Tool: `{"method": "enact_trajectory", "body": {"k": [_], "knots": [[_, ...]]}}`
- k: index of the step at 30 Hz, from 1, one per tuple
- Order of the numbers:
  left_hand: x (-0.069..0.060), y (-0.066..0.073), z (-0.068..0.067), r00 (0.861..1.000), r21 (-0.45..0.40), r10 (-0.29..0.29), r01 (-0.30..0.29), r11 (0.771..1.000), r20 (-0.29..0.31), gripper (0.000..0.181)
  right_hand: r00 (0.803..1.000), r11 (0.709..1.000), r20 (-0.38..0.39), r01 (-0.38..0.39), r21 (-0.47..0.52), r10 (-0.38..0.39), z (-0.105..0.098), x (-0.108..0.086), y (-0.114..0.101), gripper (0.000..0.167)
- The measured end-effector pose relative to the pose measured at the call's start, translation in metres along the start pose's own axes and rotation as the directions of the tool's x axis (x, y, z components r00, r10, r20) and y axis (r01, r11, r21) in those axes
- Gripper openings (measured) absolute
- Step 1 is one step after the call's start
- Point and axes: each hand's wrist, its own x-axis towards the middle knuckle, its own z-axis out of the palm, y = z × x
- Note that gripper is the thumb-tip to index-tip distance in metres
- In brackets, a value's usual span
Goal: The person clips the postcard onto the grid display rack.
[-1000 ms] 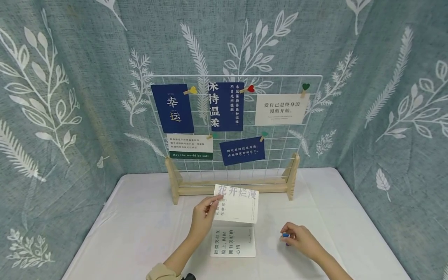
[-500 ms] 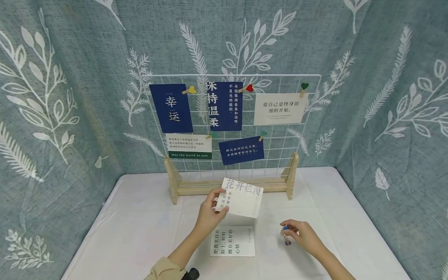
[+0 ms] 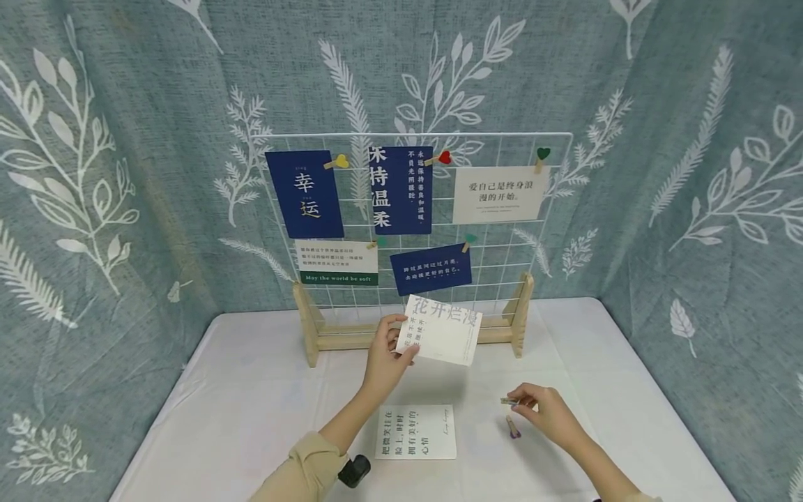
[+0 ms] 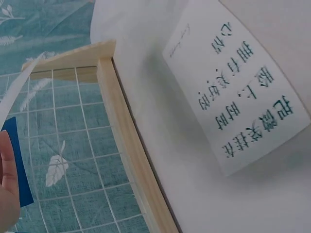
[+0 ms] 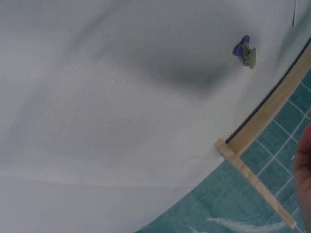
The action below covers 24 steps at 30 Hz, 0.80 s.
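Note:
My left hand (image 3: 387, 359) pinches the left edge of a white card (image 3: 442, 338) with grey lettering, held up before the foot of the wire grid. Off to the right, my right hand (image 3: 544, 413) holds a small wooden clip (image 3: 508, 401) between thumb and fingers, above the table. Just below it lies a second clip (image 3: 514, 427) with a purple ornament, also visible in the right wrist view as a purple-topped clip (image 5: 245, 51). Another white card (image 3: 416, 432) with dark green lettering lies flat in front; the left wrist view shows this lettered card (image 4: 238, 87) too.
A white wire grid (image 3: 502, 296) stands in a wooden base (image 3: 345, 341) at the back of the white-covered table (image 3: 251, 418). Several cards hang on it by heart clips, including a blue card (image 3: 431, 270) above the held one. Patterned curtains (image 3: 125, 174) surround the table.
My left hand has lifted the white card up and right, towards the grid. The right hand has raised one clip slightly, and the purple clip now lies apart below it.

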Motion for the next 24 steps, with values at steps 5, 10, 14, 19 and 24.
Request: {"method": "enact_trajectory", "body": {"k": [5, 10, 14, 19, 24], "knots": [[0.012, -0.001, 0.01, 1.0, -0.005, 0.014, -0.014, 1.0, -0.005, 0.055, 0.999, 1.0, -0.046, 0.014, 0.0, -0.014, -0.001, 0.004, 0.0, 0.013], [0.015, 0.013, 0.019, 1.0, 0.026, 0.017, -0.017, 1.0, 0.012, 0.052, 0.998, 1.0, -0.064, -0.01, -0.005, 0.01, -0.003, 0.006, 0.0, 0.011], [0.019, 0.025, 0.027, 0.999, 0.024, 0.032, -0.033, 0.999, 0.018, 0.048, 0.997, 0.999, -0.065, -0.042, -0.016, 0.041, -0.006, 0.009, 0.0, 0.011], [0.036, 0.007, 0.044, 0.999, 0.02, 0.047, -0.047, 0.999, -0.006, 0.046, 0.993, 0.998, -0.117, -0.038, -0.054, 0.032, -0.013, 0.018, -0.001, 0.011], [0.045, 0.013, 0.055, 0.998, -0.021, 0.048, -0.049, 0.999, -0.042, 0.022, 0.983, 0.995, -0.183, -0.008, -0.096, -0.009, -0.026, 0.03, -0.003, 0.013]]}}
